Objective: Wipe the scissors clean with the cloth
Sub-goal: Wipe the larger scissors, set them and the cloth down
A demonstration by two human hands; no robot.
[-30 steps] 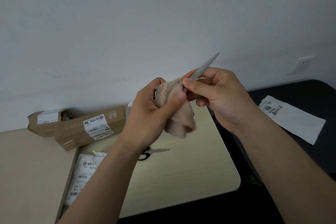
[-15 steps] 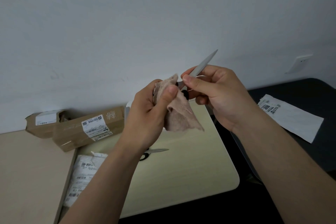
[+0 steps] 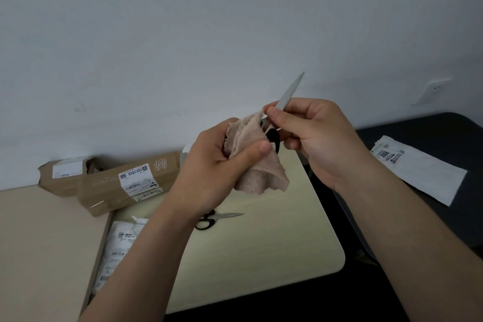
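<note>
Along the back edge of a beige table [image 3: 39,243] at the far left, two brown cardboard boxes [image 3: 122,185] are lying against the wall. A white parcel bag [image 3: 117,248] with printed labels is lying in the gap between that table's right edge and a pale table [image 3: 261,256].

Above the pale table's back edge, the left hand [image 3: 209,172] is gripping a bunched pinkish-beige cloth [image 3: 258,172]. Its thumb is pressing the fabric from the front and the lower folds are hanging free. The cloth is touching the scissors [image 3: 287,93] near the pivot.

These scissors are being held in the air, resting on no table, with the closed blades pointing up and right toward the wall. A black handle loop is showing between the two hands. The right hand [image 3: 318,138] is pinching the base of the blades between thumb and forefinger.

A second pair [image 3: 217,218] with black handles is lying near the pale table's left edge, blades pointing right and handles partly hidden by the left forearm.

Further right, a white mailer [image 3: 418,172] is lying near the back edge of a dark table [image 3: 457,133], and a socket [image 3: 431,90] is showing on the wall above.
</note>
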